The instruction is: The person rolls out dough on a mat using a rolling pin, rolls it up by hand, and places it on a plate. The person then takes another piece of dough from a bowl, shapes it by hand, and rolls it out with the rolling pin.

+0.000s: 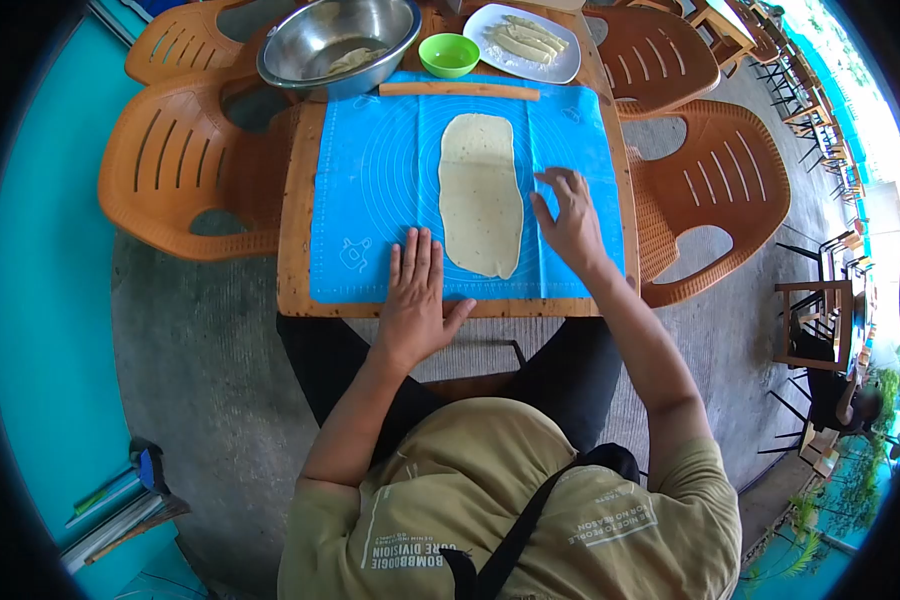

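Note:
A long flat sheet of rolled dough [480, 195] lies lengthwise on the blue mat [370, 180]. My left hand [415, 300] rests flat at the mat's near edge, left of the dough's lower end, fingers stretched out and holding nothing. To the right of the dough, my right hand [570, 220] is over the mat with its fingers apart and curved, nothing between them. Across the mat's far edge lies a wooden rolling pin [458, 91].
Behind the mat stand a metal bowl [310, 45] with dough inside, a small green bowl [448, 56] and a white plate [560, 68] with dough strips. Orange chairs [190, 165] flank the wooden table [298, 230]. A person [838, 400] sits far right.

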The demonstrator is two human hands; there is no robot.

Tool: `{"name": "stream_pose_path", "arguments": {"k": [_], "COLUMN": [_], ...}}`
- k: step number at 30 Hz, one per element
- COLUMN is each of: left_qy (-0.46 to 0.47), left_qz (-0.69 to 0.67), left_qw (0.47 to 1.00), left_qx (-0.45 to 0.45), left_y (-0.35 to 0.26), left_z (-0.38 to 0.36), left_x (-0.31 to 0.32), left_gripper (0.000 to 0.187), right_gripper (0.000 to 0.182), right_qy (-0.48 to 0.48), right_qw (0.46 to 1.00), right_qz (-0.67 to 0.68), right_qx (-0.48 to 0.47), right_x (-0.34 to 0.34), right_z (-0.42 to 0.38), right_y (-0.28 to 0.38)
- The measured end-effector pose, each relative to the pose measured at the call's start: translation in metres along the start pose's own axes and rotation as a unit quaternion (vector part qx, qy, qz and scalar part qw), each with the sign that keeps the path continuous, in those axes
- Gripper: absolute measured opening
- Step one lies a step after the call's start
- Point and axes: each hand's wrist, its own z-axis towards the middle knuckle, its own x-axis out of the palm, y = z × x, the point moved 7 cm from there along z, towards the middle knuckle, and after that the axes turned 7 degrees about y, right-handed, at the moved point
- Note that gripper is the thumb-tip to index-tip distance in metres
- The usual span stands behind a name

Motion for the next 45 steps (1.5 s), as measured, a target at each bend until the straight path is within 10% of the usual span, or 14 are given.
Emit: {"name": "stream_pose_path", "arguments": {"k": [13,45], "left_qy": [-0.121,-0.135], "left_qz": [-0.071,-0.041], "left_qw": [0.987,0.984], "left_qx": [0.085,0.109], "left_y": [-0.033,-0.02], "left_z": [-0.009,0.043], "left_x": [-0.02,-0.021], "left_gripper": [0.044,0.042], "right_gripper": [0.035,0.037], "right_qy": [0.116,0.128], "right_qw": [0.991,0.987], "right_qz": [0.063,0.045], "right_qx": [-0.018,-0.088], "right_x": [-0.005,0.001], "right_z": [-0.078,-0.06], "right_y": [0.054,0.056]}}
